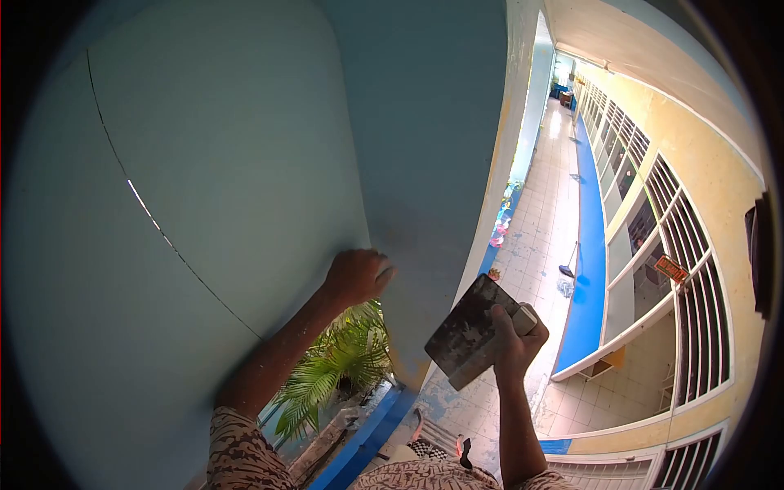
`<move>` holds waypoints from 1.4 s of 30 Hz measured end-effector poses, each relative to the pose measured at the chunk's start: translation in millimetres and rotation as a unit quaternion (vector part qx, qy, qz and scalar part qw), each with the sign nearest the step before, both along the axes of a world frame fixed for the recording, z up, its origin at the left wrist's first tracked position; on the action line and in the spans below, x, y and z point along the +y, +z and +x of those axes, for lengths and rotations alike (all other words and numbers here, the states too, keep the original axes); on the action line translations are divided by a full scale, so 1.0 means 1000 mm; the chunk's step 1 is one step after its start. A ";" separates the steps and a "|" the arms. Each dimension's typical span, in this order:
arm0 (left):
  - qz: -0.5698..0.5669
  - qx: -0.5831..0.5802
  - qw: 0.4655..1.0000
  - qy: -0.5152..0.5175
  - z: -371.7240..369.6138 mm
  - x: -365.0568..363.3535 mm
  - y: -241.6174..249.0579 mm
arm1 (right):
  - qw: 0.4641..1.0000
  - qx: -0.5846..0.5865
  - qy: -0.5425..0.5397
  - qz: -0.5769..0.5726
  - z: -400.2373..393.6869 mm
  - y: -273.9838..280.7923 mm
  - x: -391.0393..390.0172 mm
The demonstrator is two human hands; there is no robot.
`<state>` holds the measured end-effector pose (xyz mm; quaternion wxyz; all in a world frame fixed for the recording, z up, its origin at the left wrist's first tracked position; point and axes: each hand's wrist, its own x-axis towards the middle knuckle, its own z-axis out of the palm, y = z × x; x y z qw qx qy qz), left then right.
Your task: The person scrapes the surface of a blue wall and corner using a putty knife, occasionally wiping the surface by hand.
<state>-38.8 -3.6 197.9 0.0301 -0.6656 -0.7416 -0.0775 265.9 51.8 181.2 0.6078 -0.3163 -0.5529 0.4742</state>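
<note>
My left hand (357,276) is raised to the inner corner where the pale green wall (220,147) meets the blue-grey pillar face (425,139). Its fingers are curled, and whatever may be in them is hidden. Lower right, my right hand (516,347) grips what looks like a plastering trowel (464,331), a dark rectangular plate with pale smears. The thumb lies over the plate, and a light block, perhaps the handle, shows by the fingers. The trowel is tilted and apart from the pillar. A smudged grey patch marks the pillar near my left hand.
Green palm leaves (335,367) show through an opening below my left arm, above a blue ledge (351,449). To the right runs a tiled corridor (547,188) with barred windows (694,327). A broom or dustpan (567,269) stands on its floor.
</note>
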 end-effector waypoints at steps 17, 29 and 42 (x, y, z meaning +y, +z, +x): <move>0.316 0.384 0.863 0.086 -0.004 0.001 0.145 | 0.932 0.037 -0.042 0.359 -0.094 0.060 0.059; 0.335 0.029 0.941 -0.023 0.000 0.003 0.077 | 0.941 -0.013 -0.105 0.321 -0.129 0.052 0.064; 0.469 -0.170 0.866 0.038 0.121 0.058 -0.025 | 0.990 0.076 -0.044 0.112 -0.113 0.031 0.047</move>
